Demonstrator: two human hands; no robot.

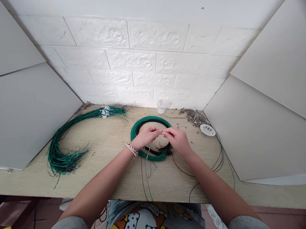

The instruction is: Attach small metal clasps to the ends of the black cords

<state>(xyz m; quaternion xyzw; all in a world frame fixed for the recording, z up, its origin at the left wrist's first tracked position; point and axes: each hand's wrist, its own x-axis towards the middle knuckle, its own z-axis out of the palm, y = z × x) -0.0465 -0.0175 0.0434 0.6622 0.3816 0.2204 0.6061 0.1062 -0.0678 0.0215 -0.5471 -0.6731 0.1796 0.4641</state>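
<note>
My left hand (147, 136) and my right hand (179, 140) meet fingertip to fingertip above a round coil of green wires (136, 126). Each is closed in a pinch on thin wire; the ends between the fingertips are too small to make out. Inside the green coil lies a bundle of black wires (153, 118), partly hidden by my hands. A pale tie (147, 156) goes round the coil near its front. Loose thin wires (143, 179) trail from below my left hand over the table edge, and a dark wire (181, 169) curves out below my right hand.
At the left lies a curved bundle of green wires (57, 148) with white connectors (105, 111). A white oval disc (207, 130), grey debris (194, 117), a thin stick (177, 117) and a clear plastic piece (161, 106) sit at the back right. Grey panels flank the table.
</note>
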